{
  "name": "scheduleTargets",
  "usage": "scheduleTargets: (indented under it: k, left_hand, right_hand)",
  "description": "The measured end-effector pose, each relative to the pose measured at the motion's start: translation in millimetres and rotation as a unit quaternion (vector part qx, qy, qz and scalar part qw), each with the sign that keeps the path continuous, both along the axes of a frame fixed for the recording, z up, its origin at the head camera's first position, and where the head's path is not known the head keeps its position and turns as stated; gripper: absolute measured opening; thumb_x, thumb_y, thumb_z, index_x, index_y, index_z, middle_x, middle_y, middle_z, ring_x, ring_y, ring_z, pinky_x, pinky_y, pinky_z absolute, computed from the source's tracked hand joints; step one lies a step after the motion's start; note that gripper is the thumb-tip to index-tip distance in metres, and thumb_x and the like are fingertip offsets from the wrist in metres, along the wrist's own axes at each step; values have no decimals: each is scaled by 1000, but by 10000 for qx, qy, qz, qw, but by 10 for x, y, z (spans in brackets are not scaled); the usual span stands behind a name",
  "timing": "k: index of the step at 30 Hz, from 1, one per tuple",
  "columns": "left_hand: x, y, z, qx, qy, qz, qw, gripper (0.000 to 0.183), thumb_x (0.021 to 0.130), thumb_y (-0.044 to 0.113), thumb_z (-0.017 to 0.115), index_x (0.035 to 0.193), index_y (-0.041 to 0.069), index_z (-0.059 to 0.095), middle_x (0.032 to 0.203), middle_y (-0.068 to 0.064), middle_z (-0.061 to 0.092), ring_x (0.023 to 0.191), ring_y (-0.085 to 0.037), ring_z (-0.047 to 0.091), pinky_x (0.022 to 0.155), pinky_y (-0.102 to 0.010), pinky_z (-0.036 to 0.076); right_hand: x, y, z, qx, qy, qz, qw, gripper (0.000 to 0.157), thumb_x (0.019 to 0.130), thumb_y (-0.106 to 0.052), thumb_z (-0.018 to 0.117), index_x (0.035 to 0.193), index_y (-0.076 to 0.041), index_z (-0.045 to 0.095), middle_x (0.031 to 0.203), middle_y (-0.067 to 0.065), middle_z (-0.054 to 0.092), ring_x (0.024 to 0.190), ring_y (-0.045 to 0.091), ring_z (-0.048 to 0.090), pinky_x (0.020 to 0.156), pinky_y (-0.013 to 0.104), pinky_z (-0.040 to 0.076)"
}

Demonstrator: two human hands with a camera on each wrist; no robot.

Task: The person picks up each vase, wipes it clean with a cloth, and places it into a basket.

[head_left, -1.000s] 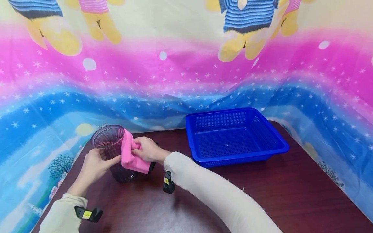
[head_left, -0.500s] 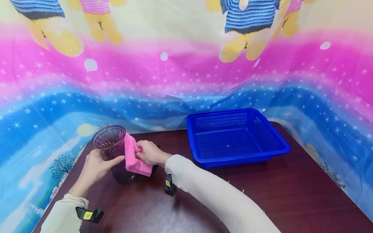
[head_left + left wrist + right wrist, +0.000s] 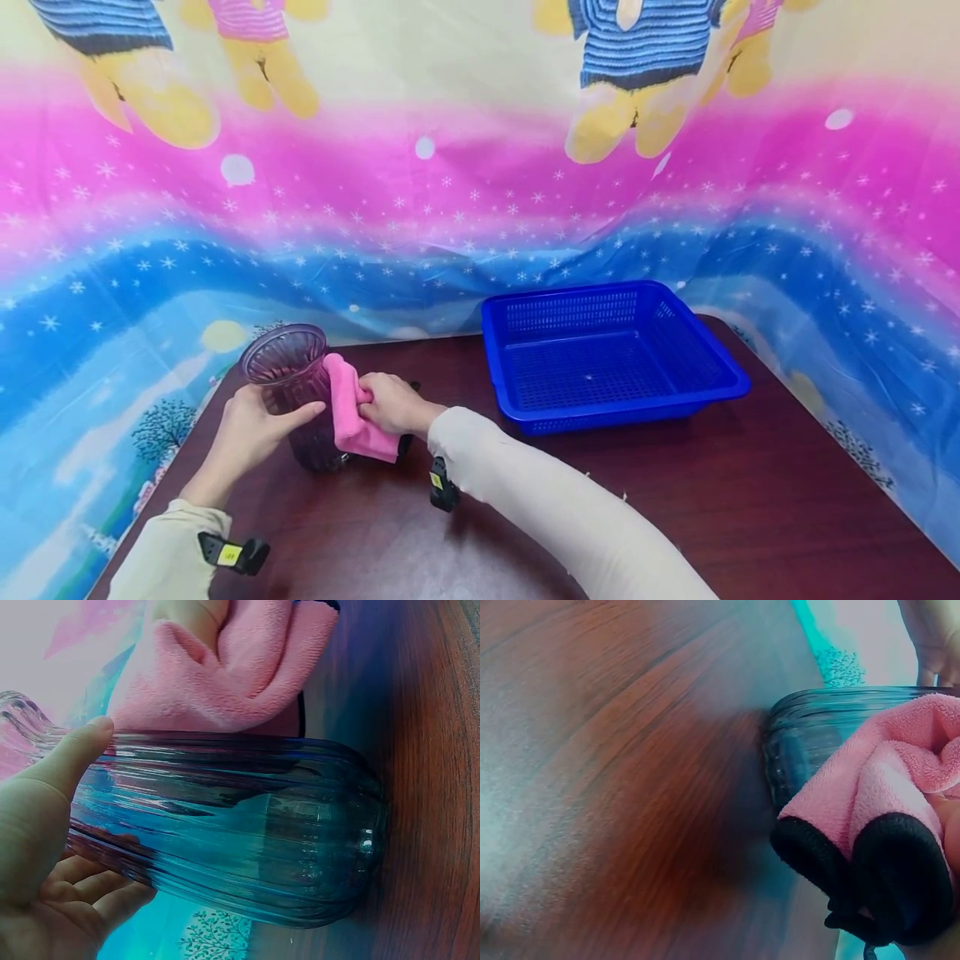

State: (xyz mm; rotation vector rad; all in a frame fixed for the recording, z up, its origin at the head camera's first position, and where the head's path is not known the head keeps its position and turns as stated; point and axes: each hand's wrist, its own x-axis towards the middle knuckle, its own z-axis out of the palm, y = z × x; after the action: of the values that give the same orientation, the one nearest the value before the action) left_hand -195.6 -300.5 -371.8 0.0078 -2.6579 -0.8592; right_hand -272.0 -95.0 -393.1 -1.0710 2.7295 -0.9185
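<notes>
A tall ribbed glass vase (image 3: pixel 303 385), purplish with a flared rim, stands upright on the table. My left hand (image 3: pixel 251 429) grips it below the rim, thumb on the near side and fingers round the far side. In the left wrist view the ribbed body (image 3: pixel 225 817) shows through to the backdrop. My right hand (image 3: pixel 393 404) holds a bunched pink cloth (image 3: pixel 352 417) against the vase's right side. Black trim (image 3: pixel 904 862) edges the cloth in the right wrist view. Folds of cloth hide part of the right fingers.
A blue plastic basket (image 3: pixel 615 417) with slotted walls sits at the back right of the dark wooden table (image 3: pixel 675 500). Behind the table hangs a colourful printed backdrop (image 3: pixel 465 192). Black wrist devices (image 3: pixel 442 483) are strapped over both sleeves.
My right hand and the pink cloth have slid a little down along the vase's right side. The left hand keeps its hold on the vase, and the head view has shifted slightly.
</notes>
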Motion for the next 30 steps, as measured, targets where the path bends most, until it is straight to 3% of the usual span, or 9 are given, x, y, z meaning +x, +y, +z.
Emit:
scheduleTargets:
  k: [5,17,23,30]
  left_hand:
    - [1,5,4,25,-53,30,10000,60,80,44,84,117,-2,68,110,-29,73,95,-38,72,72,-38,52]
    - [-5,-1,1,29,-67,36,10000,58,80,43,84,115,-1,69,109,-27,74,90,-31,69,70,-34,50]
    - [-9,0,-7,53,-62,-3,10000,58,80,43,84,116,-1,69,110,-27,74,94,-34,71,72,-36,51]
    - [-11,-5,8,-5,-64,28,10000,56,80,43,84,113,1,69,102,-24,76,77,-23,58,63,-30,44]
  right_hand:
    - [21,22,-50,29,-183,-69,9998,39,96,-11,66,69,-15,37,75,-2,39,68,10,41,60,17,33]
    - [39,48,-259,284,-147,-299,9990,44,93,-11,67,66,-17,33,67,-6,30,62,8,35,56,18,28]
    - [38,71,-309,407,-275,-295,9984,42,94,-12,67,65,-17,36,66,-5,33,63,10,40,57,19,31]
    - [35,74,-354,501,-304,-285,9979,42,94,-13,67,65,-18,36,62,-5,32,60,10,41,55,19,32]
